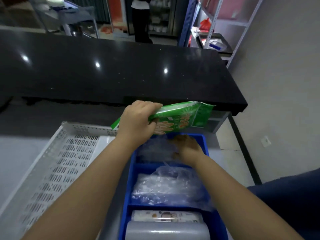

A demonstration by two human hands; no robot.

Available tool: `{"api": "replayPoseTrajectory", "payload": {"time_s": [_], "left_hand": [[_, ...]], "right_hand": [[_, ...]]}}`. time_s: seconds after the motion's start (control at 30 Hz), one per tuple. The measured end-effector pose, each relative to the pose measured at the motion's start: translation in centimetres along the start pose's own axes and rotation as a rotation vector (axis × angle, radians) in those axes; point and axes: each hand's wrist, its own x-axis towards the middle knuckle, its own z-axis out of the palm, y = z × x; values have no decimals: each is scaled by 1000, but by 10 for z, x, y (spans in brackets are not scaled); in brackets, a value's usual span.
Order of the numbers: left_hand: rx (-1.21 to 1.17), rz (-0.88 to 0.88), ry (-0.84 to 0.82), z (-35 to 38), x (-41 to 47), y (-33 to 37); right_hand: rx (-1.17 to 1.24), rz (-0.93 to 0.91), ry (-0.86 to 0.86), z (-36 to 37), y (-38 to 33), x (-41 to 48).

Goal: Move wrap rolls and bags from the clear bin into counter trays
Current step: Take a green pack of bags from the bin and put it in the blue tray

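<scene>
My left hand (136,122) grips a green pack of bags (180,118) and holds it above the far end of a blue divided tray (207,148). My right hand (187,147) reaches into the tray's far compartment among clear plastic bags (155,149); it is blurred, so its grip is unclear. The middle compartment holds a heap of clear bags (166,187). In the near compartment lie a printed wrap roll (166,216) and a pale grey roll (166,231).
A white perforated tray (57,163) sits left of the blue tray on a light counter. Beyond is a raised black glossy counter (121,75). A metal shelf rack (225,32) stands at the back right. A person (141,19) stands far behind.
</scene>
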Motion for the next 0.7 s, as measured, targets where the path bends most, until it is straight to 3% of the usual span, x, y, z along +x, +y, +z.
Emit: {"api": "replayPoseTrajectory", "payload": {"time_s": [0.27, 0.4, 0.53, 0.7], "left_hand": [[70, -94, -5, 17, -7, 3], [75, -117, -15, 17, -11, 1], [63, -130, -47, 14, -14, -1], [25, -107, -41, 8, -19, -6]], "right_hand": [[94, -1, -319, 37, -3, 30], [31, -57, -346, 34, 1, 33], [211, 23, -385, 28, -11, 31], [190, 26, -301, 19, -15, 20]]}}
